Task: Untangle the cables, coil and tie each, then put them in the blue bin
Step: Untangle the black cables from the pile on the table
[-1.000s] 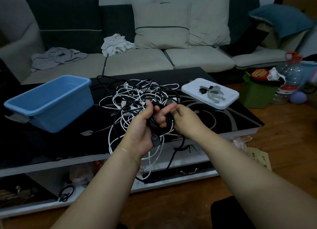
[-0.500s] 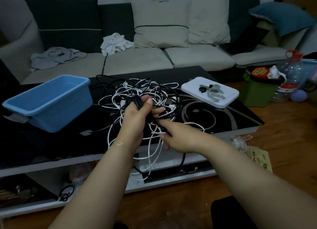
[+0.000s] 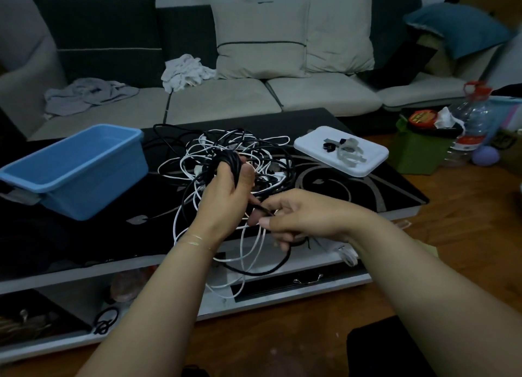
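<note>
Black cable coil [image 3: 232,162] gripped in curled left hand [image 3: 223,198] fingers; right hand [image 3: 299,218] fingers pinch its trailing strand. Beyond the fingers, tangled cables [image 3: 254,153] crowd the bench [image 3: 353,190], blue bin [image 3: 76,167] leftward.

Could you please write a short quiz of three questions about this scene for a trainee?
1. True or false: the blue bin already holds a coiled cable.
2. Which hand grips the black cable coil? A) left B) right
3. What does the right hand pinch?

Key:
1. False; no cable shows inside it.
2. A, the left hand.
3. A loose run of the black cable, which hangs in a loop past the table edge.
</note>
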`<state>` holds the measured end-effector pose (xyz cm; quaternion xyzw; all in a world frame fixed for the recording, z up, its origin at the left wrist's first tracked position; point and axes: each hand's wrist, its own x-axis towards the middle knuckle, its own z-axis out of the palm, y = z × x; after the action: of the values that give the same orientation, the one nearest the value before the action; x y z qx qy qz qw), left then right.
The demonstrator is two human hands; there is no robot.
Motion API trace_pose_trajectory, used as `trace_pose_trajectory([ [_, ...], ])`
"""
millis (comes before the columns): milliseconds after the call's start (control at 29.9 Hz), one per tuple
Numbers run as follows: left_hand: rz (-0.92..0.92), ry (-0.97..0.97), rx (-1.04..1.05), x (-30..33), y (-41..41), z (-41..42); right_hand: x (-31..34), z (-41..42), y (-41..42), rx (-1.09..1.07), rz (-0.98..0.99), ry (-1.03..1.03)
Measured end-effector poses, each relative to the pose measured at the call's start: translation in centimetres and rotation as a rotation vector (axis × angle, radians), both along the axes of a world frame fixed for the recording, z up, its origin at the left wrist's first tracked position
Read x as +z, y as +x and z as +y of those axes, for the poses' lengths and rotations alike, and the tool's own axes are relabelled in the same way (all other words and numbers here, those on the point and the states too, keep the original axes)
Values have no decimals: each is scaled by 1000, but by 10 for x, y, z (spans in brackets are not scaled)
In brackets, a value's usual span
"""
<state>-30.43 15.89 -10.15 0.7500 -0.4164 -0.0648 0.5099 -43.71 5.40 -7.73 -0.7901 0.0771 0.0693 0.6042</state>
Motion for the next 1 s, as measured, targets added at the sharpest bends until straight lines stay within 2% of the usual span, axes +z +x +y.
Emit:
trace_pose_trajectory([
  [100, -25, 102, -72, -1, 0, 1, -1, -7, -3, -114, -111, -176],
  [201, 62, 187, -171, 3, -10, -2, -4, -14, 2, -290, -267, -408],
  [368, 218, 248, -342, 2, -17, -9, -14, -29, 7, -546, -350, -550],
  [468, 278, 206, -452, 5, -21, -8, -13, -34, 8, -518, -394, -366],
  [602, 314, 128, -500, 7, -23, -6, -8, -32, 7, -427, -371, -151],
  [736, 409, 29, -524, 8, -27, -3, -10, -41, 9, -483, -392, 62],
  [802, 474, -33, -532, 8, -28, -4, -12, -45, 11, -546, -398, 107],
  [1003, 659, -220, -482, 6, -26, -6, -20, -34, 22, -613, -418, 63],
])
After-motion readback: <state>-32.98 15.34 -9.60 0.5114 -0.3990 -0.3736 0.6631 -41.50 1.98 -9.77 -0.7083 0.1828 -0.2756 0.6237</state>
